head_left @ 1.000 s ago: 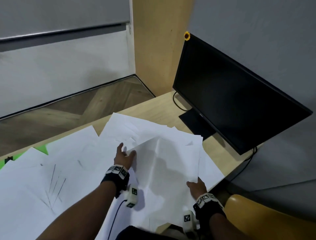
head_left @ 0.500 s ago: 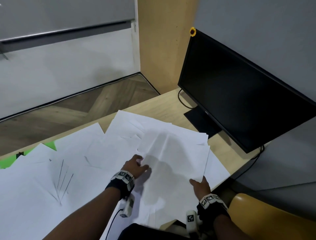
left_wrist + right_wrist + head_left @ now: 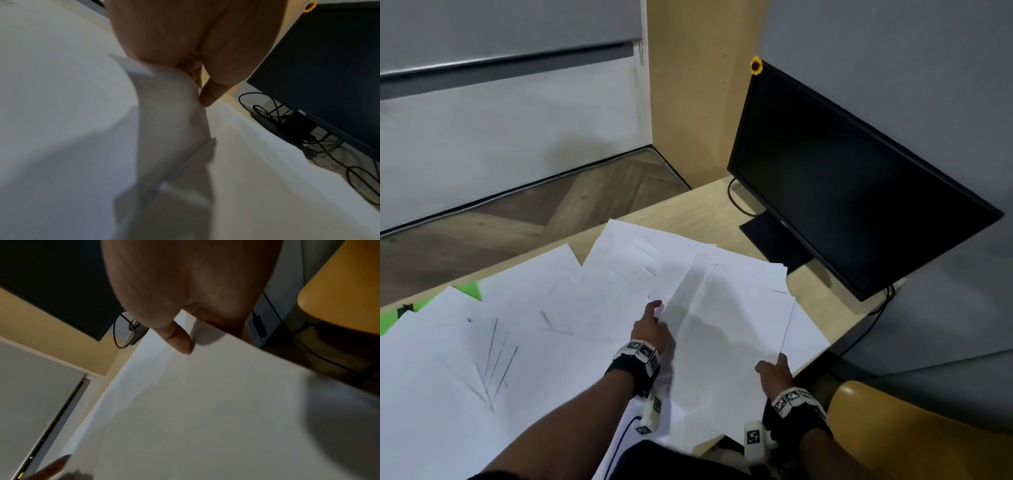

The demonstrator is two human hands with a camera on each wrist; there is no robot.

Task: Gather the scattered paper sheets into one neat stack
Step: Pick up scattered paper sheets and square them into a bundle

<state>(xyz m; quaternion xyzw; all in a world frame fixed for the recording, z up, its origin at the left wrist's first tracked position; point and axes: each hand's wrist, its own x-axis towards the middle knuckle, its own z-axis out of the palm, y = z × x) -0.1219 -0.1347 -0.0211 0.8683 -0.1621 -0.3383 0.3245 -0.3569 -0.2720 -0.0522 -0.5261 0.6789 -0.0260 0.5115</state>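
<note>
Many white paper sheets (image 3: 517, 325) lie scattered and overlapping across the desk. A bundle of sheets (image 3: 726, 318) is lifted slightly above them on the right. My left hand (image 3: 652, 329) is at the bundle's left edge with the index finger pointing forward. In the left wrist view its thumb (image 3: 211, 92) pinches a curled sheet edge (image 3: 168, 113). My right hand (image 3: 774, 371) pinches the bundle's near right corner. The right wrist view shows the thumb (image 3: 179, 339) on top of the sheet (image 3: 205, 402) and fingers underneath.
A black monitor (image 3: 852, 178) stands on the desk's right side on a flat base (image 3: 774, 240), with cables (image 3: 736, 202) behind it. A yellow chair (image 3: 914, 431) is at the lower right. The desk's far edge (image 3: 688, 205) drops to wooden floor. Something green (image 3: 472, 291) shows under the left sheets.
My left hand has slid from the bundle's far left corner to lower on its left edge. The right hand keeps its hold on the near right corner.
</note>
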